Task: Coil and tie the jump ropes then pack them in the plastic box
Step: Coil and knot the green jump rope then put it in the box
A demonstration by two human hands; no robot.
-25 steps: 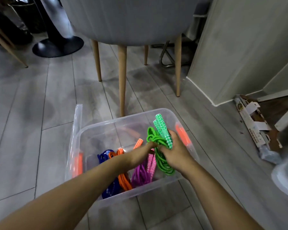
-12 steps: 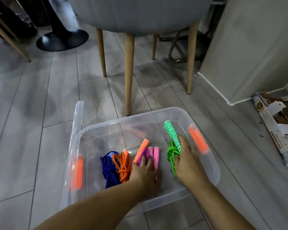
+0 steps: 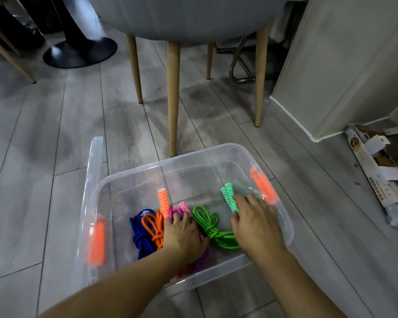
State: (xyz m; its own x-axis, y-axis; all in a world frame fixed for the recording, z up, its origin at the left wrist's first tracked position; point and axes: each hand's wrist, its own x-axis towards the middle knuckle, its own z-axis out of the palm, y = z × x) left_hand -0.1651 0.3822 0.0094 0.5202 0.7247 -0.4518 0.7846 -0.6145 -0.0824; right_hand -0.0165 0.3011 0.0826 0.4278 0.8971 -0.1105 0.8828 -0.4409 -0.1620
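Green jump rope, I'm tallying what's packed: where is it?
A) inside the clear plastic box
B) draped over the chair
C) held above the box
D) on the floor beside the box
A: the green jump rope lies coiled on the bottom of the clear plastic box, between the left hand and right hand.

Nothing readable here, honestly. The flattened cardboard packaging (image 3: pixel 364 162) off to my right has a round logo and a strip of print, all too blurry.
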